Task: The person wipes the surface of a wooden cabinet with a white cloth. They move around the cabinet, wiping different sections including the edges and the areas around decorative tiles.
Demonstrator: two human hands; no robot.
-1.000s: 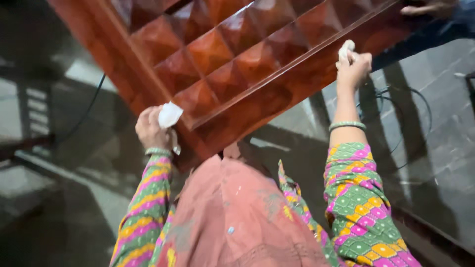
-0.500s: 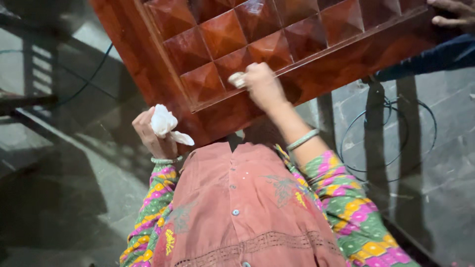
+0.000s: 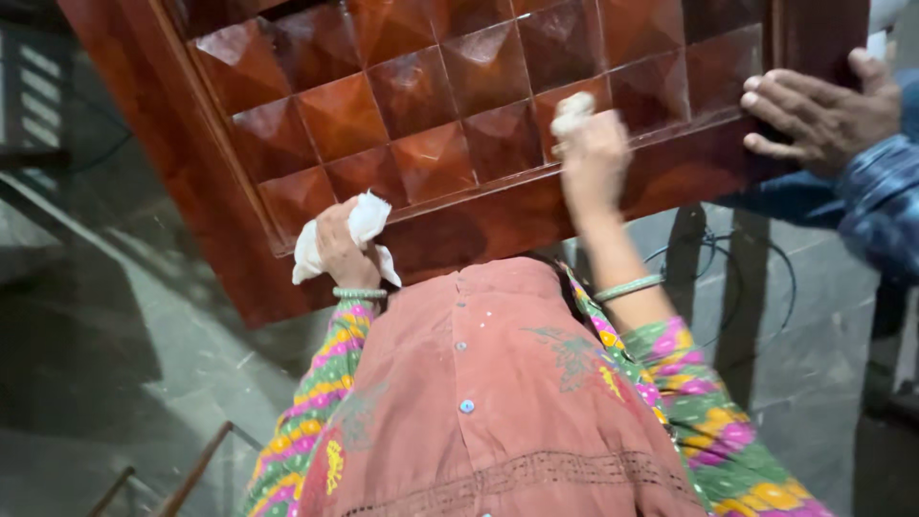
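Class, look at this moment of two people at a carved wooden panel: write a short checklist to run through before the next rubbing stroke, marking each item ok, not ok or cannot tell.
1. Left hand grips the white cloth and rests on the wooden panel: ok.
2. Right hand holds a small pale pad against the carved squares: ok.
3. The other person's hand steadies the panel's right edge: ok.
4. Loose cable lies on the floor below the panel, near the feet: not ok.
5. Panel's support underneath: cannot tell.
6. Whether the pad carries polish: cannot tell.
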